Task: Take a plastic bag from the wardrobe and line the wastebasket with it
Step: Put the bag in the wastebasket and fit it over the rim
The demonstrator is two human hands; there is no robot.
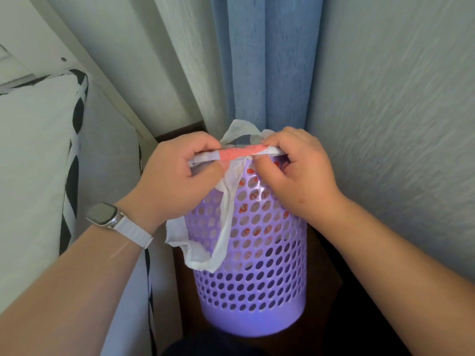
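A purple perforated wastebasket (254, 286) stands on the dark floor in the corner. A white plastic bag (226, 209) with red print lies inside it, its edge stretched over the near rim. One handle loop hangs down the outside at the left; another sticks up behind the rim. My left hand (177, 173) grips the bag edge and rim on the left. At the right, my right hand (295, 168) pinches the bag edge at the rim. Red print shows through the holes.
A bed with a white and black patterned cover (38, 163) fills the left side. Blue curtain (264, 62) hangs behind the basket, and a textured white wall (398, 98) closes in on the right. The basket sits in a narrow gap between them.
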